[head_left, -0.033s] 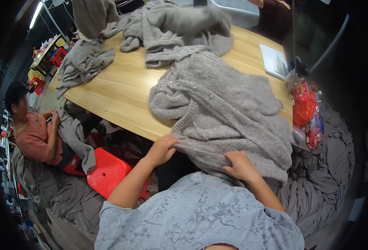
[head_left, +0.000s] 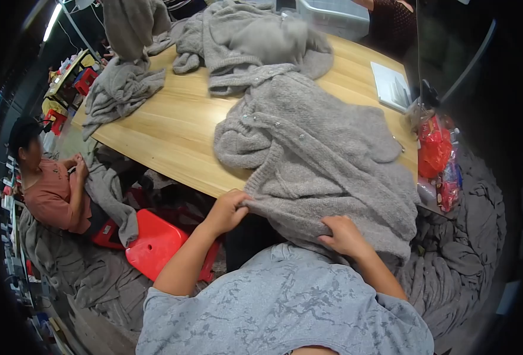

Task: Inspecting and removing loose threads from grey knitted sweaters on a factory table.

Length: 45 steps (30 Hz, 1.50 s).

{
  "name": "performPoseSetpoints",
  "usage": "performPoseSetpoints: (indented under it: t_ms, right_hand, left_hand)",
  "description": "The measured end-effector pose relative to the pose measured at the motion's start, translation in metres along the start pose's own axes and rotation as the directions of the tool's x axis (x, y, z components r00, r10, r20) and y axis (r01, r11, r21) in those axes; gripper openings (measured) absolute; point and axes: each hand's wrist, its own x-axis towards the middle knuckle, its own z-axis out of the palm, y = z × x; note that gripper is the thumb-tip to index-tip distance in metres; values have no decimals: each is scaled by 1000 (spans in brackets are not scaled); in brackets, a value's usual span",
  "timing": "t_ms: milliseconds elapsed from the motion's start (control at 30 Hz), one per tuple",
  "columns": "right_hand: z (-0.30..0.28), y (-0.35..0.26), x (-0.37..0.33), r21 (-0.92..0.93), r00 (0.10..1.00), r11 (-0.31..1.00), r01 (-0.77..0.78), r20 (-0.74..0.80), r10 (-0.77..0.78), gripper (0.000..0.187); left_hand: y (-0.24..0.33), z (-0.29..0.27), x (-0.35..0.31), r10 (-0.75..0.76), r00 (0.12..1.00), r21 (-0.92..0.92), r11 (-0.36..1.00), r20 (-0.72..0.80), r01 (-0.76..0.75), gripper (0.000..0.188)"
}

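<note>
A grey knitted cardigan (head_left: pixel 332 148) with a buttoned front band lies over the near right part of the wooden table (head_left: pixel 172 130), its lower part hanging over the front edge toward me. My left hand (head_left: pixel 228 211) pinches the cardigan's edge at the table's front, pulling a fold taut. My right hand (head_left: pixel 342 235) rests on the near part of the cardigan, thumb and fingers closed on the cloth. The fingertips of the right hand are partly hidden in the knit.
More grey knitwear (head_left: pixel 226 44) lies at the table's far side, and another piece (head_left: pixel 122 89) at the left edge. A white pad (head_left: pixel 390 86) and red plastic bags (head_left: pixel 435 148) are on the right. A red stool (head_left: pixel 155 242) and a seated person (head_left: pixel 57 189) are left; garments heap on the floor.
My left hand has drawn the cardigan's edge slightly to the left, stretching the fold. The right hand hardly moves. A blurred grey garment at the far side shifts.
</note>
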Motion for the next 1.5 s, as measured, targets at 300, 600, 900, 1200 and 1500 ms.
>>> performPoseSetpoints:
  t_ms: [300, 600, 900, 1200, 1500]
  right_hand:
    - [-114, 74, -114, 295, 896, 847, -441, 90, 435, 19]
    - [-140, 113, -73, -207, 803, 852, -481, -493, 334, 26]
    - [-48, 39, 84, -147, 895, 974, -170, -436, 91, 27]
    - [-117, 108, 60, -92, 830, 926, -366, -482, 280, 28]
    - [-214, 114, -7, -110, 828, 935, -337, -507, 239, 36]
  left_hand:
    - [37, -75, -42, -394, 897, -634, 750, -202, 187, 19]
    - [3, 17, 53, -130, 974, -49, 991, -187, 123, 19]
    - [-25, -33, 144, 76, 953, 422, 905, -294, 58, 44]
    - [-67, -53, 188, 249, 949, 420, 895, -192, -150, 26]
    - [26, 17, 142, 475, 871, 498, 730, 122, -468, 14]
